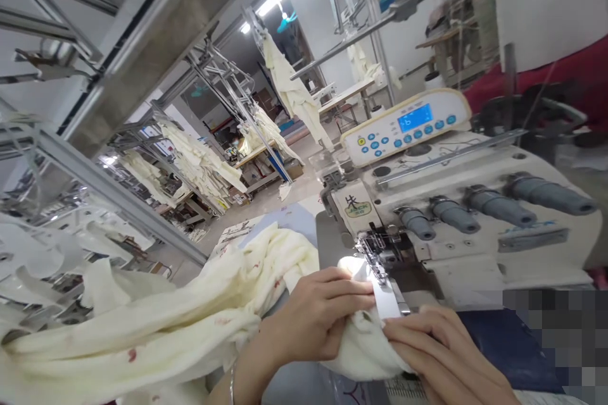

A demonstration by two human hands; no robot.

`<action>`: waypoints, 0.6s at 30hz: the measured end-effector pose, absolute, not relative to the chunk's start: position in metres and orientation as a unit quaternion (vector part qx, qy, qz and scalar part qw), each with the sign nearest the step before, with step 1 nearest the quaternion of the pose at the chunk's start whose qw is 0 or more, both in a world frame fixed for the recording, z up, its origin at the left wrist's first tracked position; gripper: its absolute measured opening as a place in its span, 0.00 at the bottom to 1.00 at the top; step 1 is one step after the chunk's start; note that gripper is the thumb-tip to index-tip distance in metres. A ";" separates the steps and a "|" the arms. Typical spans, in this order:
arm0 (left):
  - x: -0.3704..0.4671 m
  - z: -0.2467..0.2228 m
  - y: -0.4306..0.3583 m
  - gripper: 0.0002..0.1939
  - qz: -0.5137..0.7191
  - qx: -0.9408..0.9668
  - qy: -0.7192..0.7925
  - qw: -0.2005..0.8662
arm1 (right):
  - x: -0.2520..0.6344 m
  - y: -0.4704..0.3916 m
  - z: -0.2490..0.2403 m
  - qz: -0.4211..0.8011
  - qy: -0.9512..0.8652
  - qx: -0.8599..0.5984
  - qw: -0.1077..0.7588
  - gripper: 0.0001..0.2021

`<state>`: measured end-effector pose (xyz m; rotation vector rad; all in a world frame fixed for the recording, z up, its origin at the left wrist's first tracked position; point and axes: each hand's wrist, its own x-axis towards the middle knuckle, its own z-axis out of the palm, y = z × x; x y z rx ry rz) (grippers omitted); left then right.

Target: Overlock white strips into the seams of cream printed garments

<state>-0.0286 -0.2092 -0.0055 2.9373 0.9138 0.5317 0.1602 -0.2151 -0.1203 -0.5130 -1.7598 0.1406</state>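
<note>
A cream fabric piece (370, 345) with small red marks lies under the needle area of a white overlock sewing machine (475, 202). My left hand (318, 310) grips the cloth just left of the presser foot (377, 269), fingers together and pointing right. On the near side of the foot, my right hand (441, 348) pinches the fabric's edge between thumb and fingers. A lit white strip (387, 300) shows between the two hands. More of the cream cloth (190, 323) trails off to the left in loose folds.
The machine's control panel (408, 126) has a lit blue screen. Grey thread tension knobs (456, 215) stick out from its front. A metal rail (128, 183) slants across the left. Cream garments (190, 152) hang farther back. Dark blue material (508, 345) lies at right.
</note>
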 end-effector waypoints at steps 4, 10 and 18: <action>-0.030 -0.001 -0.203 0.21 0.139 0.947 0.282 0.063 | 0.153 -0.220 -0.093 0.071 -0.754 -0.194 0.624 0.13; -0.033 -0.005 -0.197 0.23 0.141 0.949 0.277 0.059 | 0.154 -0.227 -0.094 0.063 -0.746 -0.207 0.630 0.13; -0.035 -0.014 -0.189 0.12 0.188 0.947 0.253 -0.061 | 0.164 -0.228 -0.112 -0.018 -0.765 -0.210 0.609 0.13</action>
